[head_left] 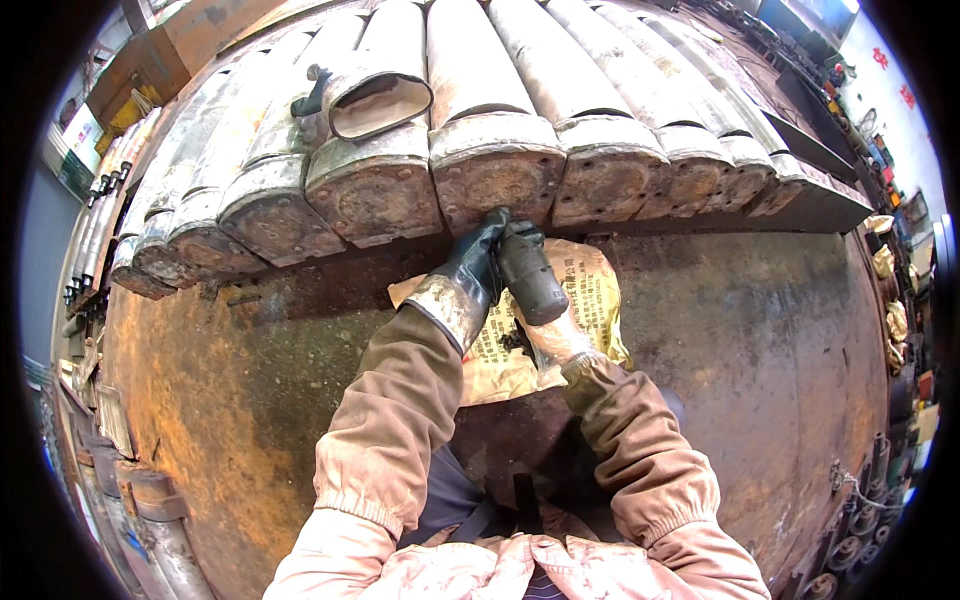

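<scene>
My left hand, in a dark rubber glove with a stained pale cuff, reaches to the lower edge of a rusty end plate on a thick metal cylinder. Its fingers are closed at the front of a dark, round-bodied power tool, and what they pinch is hidden. My right hand, without a dark glove, grips this tool from beneath, mostly covered by its body. The tool points away from me toward the plate. A yellow printed paper sack lies under both hands. Some small dark pieces rest on it.
Several worn cylinders lie side by side across the far side of the rusty metal table. A loose dark glove sits on them, its cuff facing me. Metal parts stand at lower right, pipes at lower left.
</scene>
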The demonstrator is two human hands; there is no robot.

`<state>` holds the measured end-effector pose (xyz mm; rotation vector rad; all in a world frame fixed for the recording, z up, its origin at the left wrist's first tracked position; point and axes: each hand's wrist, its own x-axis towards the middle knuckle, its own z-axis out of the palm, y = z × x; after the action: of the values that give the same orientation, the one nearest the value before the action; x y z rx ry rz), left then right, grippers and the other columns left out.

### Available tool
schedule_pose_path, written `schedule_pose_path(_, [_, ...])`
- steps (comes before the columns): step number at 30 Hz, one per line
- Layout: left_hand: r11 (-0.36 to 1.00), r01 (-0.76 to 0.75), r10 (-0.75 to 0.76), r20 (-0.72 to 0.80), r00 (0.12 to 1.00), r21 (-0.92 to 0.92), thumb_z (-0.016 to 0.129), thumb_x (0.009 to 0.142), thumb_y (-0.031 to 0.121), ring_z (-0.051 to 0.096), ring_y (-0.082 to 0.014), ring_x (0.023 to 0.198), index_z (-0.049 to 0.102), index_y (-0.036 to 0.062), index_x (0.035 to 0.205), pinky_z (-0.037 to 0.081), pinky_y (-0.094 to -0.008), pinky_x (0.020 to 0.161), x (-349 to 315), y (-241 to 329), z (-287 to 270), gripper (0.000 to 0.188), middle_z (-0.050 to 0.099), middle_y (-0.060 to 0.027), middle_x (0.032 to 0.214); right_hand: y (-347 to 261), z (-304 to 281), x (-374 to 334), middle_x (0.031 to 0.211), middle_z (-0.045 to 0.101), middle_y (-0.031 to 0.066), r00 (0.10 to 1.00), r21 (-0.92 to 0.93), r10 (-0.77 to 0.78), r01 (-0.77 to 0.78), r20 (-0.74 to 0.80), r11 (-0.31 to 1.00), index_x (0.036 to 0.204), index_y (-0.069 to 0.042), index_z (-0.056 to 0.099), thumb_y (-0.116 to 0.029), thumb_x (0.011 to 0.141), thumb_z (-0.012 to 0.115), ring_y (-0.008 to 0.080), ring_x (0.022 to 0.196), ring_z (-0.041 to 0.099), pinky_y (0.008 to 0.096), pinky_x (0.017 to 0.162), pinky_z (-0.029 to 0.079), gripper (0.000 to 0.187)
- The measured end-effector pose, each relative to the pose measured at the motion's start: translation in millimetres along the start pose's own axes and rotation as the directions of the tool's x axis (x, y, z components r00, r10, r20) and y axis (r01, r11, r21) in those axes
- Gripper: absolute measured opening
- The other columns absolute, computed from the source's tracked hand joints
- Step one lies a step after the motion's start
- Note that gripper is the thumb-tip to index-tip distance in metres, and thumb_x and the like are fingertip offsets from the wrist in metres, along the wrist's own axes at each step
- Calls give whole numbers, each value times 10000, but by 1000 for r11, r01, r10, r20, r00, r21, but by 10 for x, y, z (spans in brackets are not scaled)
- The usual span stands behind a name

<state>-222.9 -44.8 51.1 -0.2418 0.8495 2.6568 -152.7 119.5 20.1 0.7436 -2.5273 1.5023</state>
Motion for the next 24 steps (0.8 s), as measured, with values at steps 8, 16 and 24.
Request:
schedule_pose_path(8, [1000, -9, 10, 12, 1000, -22, 512, 999, 420, 639, -352, 1062, 545, -65, 1256, 539, -489, 908, 42, -18, -16, 551, 647, -241, 1178, -20, -6, 57, 1064, 619, 96, 1000, 13, 22, -22, 0, 1000, 1179, -24, 565, -30, 872, 622, 206, 979, 605, 318, 802, 494, 312])
schedule_pose_path(16, [984, 69, -66, 21, 998, -165, 520, 992, 357, 673, -347, 931, 582, -63, 1179, 557, -492, 840, 108, 24, -36, 463, 679, -220, 1072, -32, -30, 38, 1173, 574, 122, 999, 21, 52, -52, 14, 998, 1268, -37, 523, -41, 874, 628, 237, 1088, 556, 343, 887, 466, 408])
schedule_pose_path(24, [967, 199, -181, 120, 976, -158, 521, 976, 381, 672, -363, 908, 606, -61, 1134, 552, -495, 829, 29, -102, 101, 477, 685, -226, 1049, -292, -177, 112, 1282, 529, 148, 982, 6, 170, -171, 87, 985, 1358, -50, 480, -52, 876, 635, 268, 1196, 507, 367, 971, 437, 506])
